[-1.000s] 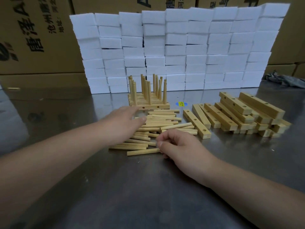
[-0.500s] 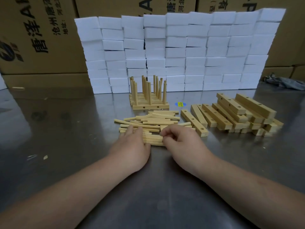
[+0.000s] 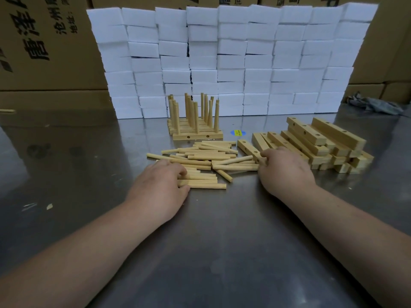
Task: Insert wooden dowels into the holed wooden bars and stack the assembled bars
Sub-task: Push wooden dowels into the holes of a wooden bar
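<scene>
The left hand (image 3: 160,187) is lying knuckles-up at the near left edge of the loose dowels (image 3: 206,154), its fingers (image 3: 178,171) curling over the left ends of a small bundle of dowels (image 3: 204,182) and its thumb tucking in under the nearest one, so it is gripping that bundle much as it was half a second ago. The right hand (image 3: 285,172) is no longer meeting the left over the bundle. It has swung out to the right and is now curling its fingers (image 3: 270,152) down over the near end of the single holed bar (image 3: 246,147) lying just beside the dowel pile. Whether it is actually gripping the bar or only touching it cannot be told. Several dowels are lying more askew than before, some reaching toward the right hand. Right of the single bar, the heap of holed bars (image 3: 311,141) is sitting unchanged. Behind the pile, the assembled bars (image 3: 198,135) are standing side by side with their upright dowels (image 3: 195,112) pointing up, next to a blue-and-yellow sticker (image 3: 237,132) on the steel table (image 3: 222,241). Farther back, a wall of white foam blocks (image 3: 233,58) is rising in front of cardboard cartons (image 3: 44,41), with a grey cloth (image 3: 375,105) lying at the far right.
</scene>
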